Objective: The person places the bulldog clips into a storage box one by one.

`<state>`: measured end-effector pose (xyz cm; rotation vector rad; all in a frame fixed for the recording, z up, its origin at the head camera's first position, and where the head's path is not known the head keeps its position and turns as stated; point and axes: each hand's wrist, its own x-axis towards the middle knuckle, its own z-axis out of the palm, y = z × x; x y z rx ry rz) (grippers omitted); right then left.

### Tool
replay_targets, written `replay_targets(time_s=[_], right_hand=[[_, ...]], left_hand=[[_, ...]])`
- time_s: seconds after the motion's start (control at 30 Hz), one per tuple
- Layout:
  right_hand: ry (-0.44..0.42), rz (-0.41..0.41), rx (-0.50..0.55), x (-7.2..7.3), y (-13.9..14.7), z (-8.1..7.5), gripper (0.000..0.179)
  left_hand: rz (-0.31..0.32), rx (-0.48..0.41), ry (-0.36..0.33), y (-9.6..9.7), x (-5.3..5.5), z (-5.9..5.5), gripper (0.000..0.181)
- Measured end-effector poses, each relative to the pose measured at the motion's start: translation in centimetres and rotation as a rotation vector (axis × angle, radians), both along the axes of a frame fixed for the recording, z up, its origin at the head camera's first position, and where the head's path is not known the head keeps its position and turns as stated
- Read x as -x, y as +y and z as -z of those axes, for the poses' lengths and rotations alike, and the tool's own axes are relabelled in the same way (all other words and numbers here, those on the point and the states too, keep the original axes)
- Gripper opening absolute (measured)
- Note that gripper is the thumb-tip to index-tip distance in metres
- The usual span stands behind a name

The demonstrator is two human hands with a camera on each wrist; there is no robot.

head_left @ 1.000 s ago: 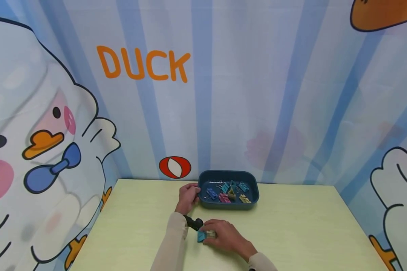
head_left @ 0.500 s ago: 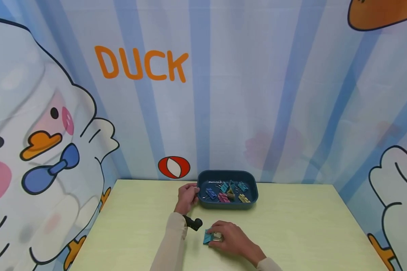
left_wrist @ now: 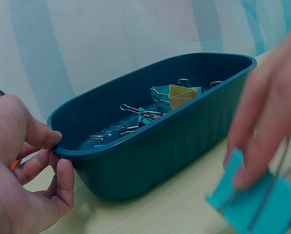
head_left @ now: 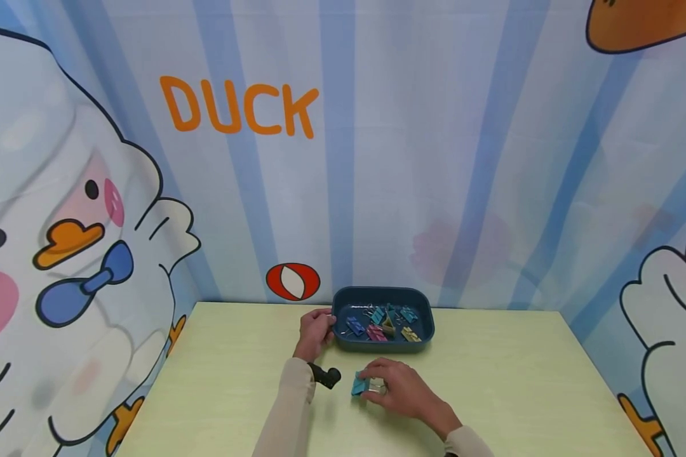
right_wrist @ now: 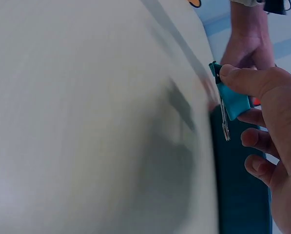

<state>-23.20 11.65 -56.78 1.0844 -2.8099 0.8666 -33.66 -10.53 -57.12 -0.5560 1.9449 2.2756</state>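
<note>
My right hand (head_left: 403,387) pinches a turquoise binder clip (head_left: 359,384) between thumb and fingers, in front of the bin. In the right wrist view the clip (right_wrist: 234,100) is off the table, its shadow apart from it, its wire handles (right_wrist: 225,122) beside its body. My left hand (head_left: 314,333) grips the left end of a dark teal plastic bin (head_left: 383,347), thumb at the rim, curled fingers below it. Inside the bin lie several binder clips: a blue one (head_left: 355,326), a pink one (head_left: 376,333), a yellow one (head_left: 410,334) and turquoise ones (head_left: 409,315).
The pale yellow table (head_left: 491,381) ends at the back against a printed curtain (head_left: 389,158). Its bin stands near that back edge. A black wrist camera (head_left: 327,377) juts from the left wrist, close to the turquoise clip in my right hand.
My right hand, holding the turquoise binder clip, has moved right and, in the last half second, a little up toward the bin. My left hand stays on the bin's rim.
</note>
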Motion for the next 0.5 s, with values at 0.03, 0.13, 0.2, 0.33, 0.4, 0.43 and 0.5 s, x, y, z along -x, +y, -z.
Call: replay_targets(time_s=[0.03, 0.13, 0.2, 0.33, 0.4, 0.43, 0.5], right_hand=[[0.018, 0.0, 0.01, 0.1, 0.2, -0.2, 0.029], [0.066, 0.007, 0.039, 0.7, 0.8, -1.2, 0.029], [0.095, 0.024, 0.043, 1.1, 1.2, -1.9, 0.029], [0.167, 0.054, 0.022, 2.1, 1.9, -3.8, 0.03], [0.201, 0.058, 0.015, 2.7, 2.2, -4.6, 0.031], [0.216, 0.059, 0.014, 3.0, 2.4, -5.0, 0.031], [0.242, 0.062, 0.005, 3.6, 2.7, -5.7, 0.031]], left_hand=[[0.001, 0.0, 0.003, 0.0, 0.0, 0.0, 0.034], [0.005, -0.003, 0.005, -0.1, 0.0, 0.0, 0.034], [0.008, -0.003, 0.007, -0.1, -0.1, 0.0, 0.034], [0.01, 0.005, 0.001, -0.1, -0.1, -0.1, 0.034], [0.01, 0.01, -0.004, -0.1, -0.1, -0.2, 0.034], [0.009, 0.012, -0.005, -0.1, -0.2, -0.2, 0.034], [0.009, 0.013, -0.005, -0.1, -0.2, -0.2, 0.034]])
